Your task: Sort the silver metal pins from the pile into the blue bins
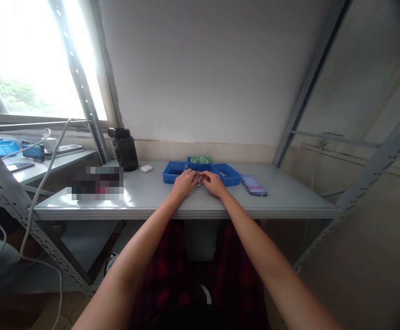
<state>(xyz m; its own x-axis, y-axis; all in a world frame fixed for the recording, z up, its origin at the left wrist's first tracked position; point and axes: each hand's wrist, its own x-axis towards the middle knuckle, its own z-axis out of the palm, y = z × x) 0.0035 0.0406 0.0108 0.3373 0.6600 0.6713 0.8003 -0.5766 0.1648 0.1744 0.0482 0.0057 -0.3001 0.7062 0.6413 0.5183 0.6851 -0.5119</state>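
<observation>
My left hand (185, 182) and my right hand (213, 182) meet above the shelf table, both with fingers bent over a small heap of shiny metal pieces (199, 182). What each set of fingertips pinches is too small to make out. Just beyond the hands stand blue trays: the left one (167, 176) holds dark small items, the right one (233, 177) has small metal parts in it. Between them at the back, a blue bin contains green packets (202, 159).
A dark bottle (127, 151) and a white earphone case (146, 168) stand at the left. Near the right tray lies a phone (254, 185). Metal posts (310, 87) frame the table (289, 192). A white cable (36, 201) hangs at the left.
</observation>
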